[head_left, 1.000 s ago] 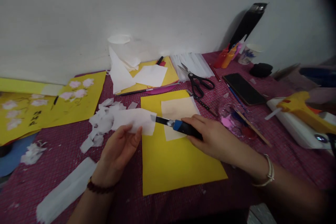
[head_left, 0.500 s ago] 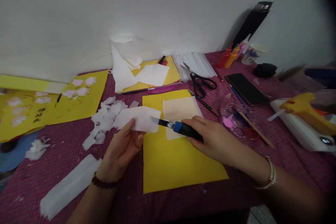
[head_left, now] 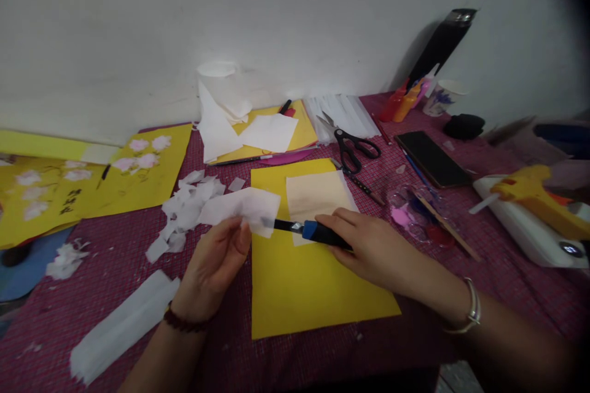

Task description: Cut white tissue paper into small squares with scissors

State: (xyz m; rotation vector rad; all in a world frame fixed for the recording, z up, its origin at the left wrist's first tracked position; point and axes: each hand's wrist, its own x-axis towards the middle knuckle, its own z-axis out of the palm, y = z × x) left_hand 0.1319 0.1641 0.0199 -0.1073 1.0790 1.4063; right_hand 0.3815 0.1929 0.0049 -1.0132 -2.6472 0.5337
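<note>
My left hand [head_left: 212, 267] pinches the lower edge of a white paper strip [head_left: 237, 201] between thumb and fingers. In my right hand [head_left: 369, 245] is a blue-and-black utility knife [head_left: 322, 234], its blade pointing left. The blade tip lies at the strip's right part and seems to be behind or within the thin paper. Both are above a yellow sheet [head_left: 318, 301], on which a cream paper piece [head_left: 313, 190] rests. Just left of the strip is a heap of small white paper pieces [head_left: 187, 206].
Black-handled scissors [head_left: 350, 142] and a dark phone [head_left: 436, 156] lie beyond my right hand. A paint palette [head_left: 408, 215] and a yellow glue gun [head_left: 539, 193] are at right. Folded white paper [head_left: 124, 325] lies front left; yellow flower pictures [head_left: 142, 190] are at left.
My left fingers have closed in on the strip's lower edge, and the strip now bends there. The knife has shifted slightly left and down.
</note>
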